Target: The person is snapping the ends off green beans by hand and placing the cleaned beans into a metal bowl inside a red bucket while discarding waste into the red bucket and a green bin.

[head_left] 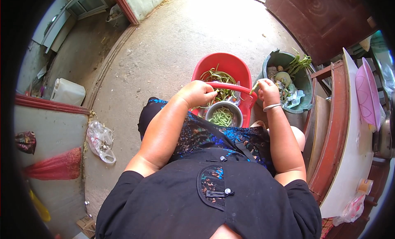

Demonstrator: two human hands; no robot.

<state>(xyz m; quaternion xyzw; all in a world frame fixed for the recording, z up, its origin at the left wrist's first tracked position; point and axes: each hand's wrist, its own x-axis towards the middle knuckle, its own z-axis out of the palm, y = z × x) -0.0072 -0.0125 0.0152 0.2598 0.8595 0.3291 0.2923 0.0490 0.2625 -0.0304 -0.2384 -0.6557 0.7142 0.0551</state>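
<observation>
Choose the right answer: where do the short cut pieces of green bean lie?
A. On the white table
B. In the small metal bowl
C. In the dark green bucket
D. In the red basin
B: the small metal bowl holds the short cut green bean pieces, while the red basin holds long uncut beans.

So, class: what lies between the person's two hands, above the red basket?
In the head view, the left hand and right hand hold a long green bean stretched between them, over the red basket of beans.
</observation>
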